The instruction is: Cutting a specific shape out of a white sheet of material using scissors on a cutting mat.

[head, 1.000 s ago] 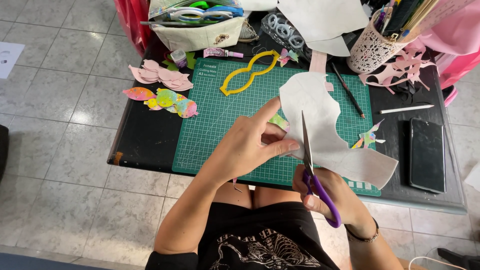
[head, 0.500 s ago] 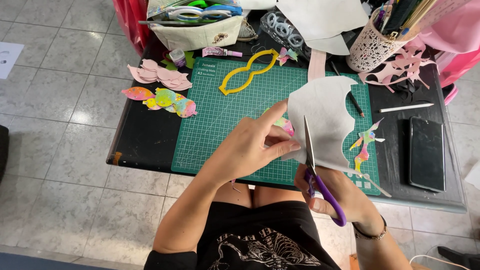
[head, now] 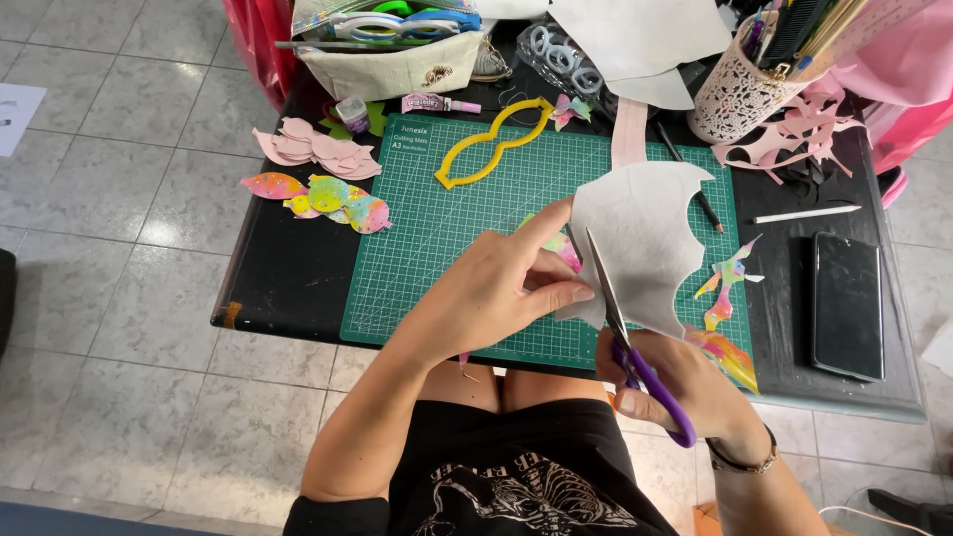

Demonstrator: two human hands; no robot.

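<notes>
Pinching the pale grey, wavy-edged sheet (head: 645,243) between thumb and fingers, the left hand (head: 496,293) held it above the green gridded cutting mat (head: 447,228). The right hand (head: 685,382) gripped purple-handled scissors (head: 625,333), blades set into the sheet's lower edge. A yellow bow-shaped template (head: 493,146) lay farther back on the mat.
</notes>
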